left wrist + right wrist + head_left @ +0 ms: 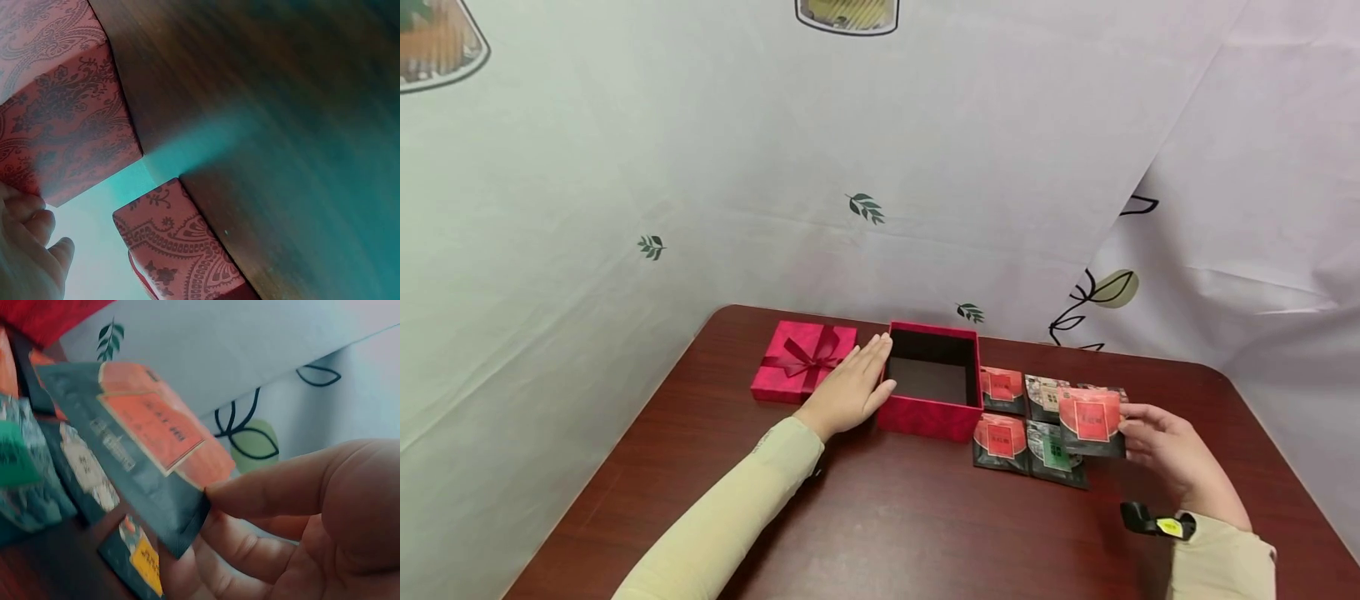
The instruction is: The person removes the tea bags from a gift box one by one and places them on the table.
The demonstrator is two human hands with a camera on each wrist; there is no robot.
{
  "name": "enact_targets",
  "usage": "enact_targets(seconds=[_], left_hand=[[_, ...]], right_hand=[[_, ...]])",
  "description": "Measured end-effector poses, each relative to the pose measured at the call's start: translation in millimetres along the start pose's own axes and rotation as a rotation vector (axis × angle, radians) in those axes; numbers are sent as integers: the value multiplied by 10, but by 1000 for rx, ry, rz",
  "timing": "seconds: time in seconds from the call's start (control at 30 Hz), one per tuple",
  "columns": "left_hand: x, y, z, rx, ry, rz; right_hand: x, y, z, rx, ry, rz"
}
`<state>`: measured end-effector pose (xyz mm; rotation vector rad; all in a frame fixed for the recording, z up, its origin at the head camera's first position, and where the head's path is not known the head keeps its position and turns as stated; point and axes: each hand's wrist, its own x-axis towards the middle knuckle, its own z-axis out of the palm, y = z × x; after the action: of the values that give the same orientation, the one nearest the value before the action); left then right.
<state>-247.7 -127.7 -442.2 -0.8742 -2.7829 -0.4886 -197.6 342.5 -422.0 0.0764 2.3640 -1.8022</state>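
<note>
My right hand pinches a red and black sachet by its right edge, thumb on the front. The same sachet shows tilted in the right wrist view, raised over other sachets. My left hand lies with straight fingers against the left side of an open red box, whose dark inside shows nothing in it. In the left wrist view the fingers touch the patterned wall of the box. Left of that hand is the red lid with a dark red ribbon bow.
Right of the box, several sachets lie in two rows on the brown table, among them a red one, a green-labelled one and a beige-labelled one. A pale patterned cloth hangs behind the table's back edge.
</note>
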Motion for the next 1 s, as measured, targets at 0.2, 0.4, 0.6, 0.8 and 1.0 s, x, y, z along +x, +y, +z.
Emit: enact_targets(seconds=[0.2,0.4,0.6,0.8,1.0], left_hand=[[1,-2,-7,-3,0,-1],[1,-3,-2,-8,-1,2],[3,-6,5,-3,2,1],[6,-8,18,-5,-17,-8],[2,-12,25,-16,-8,-11]], right_hand=[[37,23,-96,-179,-4,123],[36,88,-180,-225,-7,205],[40,144,-210,-243,7,254],[22,213,-255,-262,14,298],[38,276,-270,-285,22,330]])
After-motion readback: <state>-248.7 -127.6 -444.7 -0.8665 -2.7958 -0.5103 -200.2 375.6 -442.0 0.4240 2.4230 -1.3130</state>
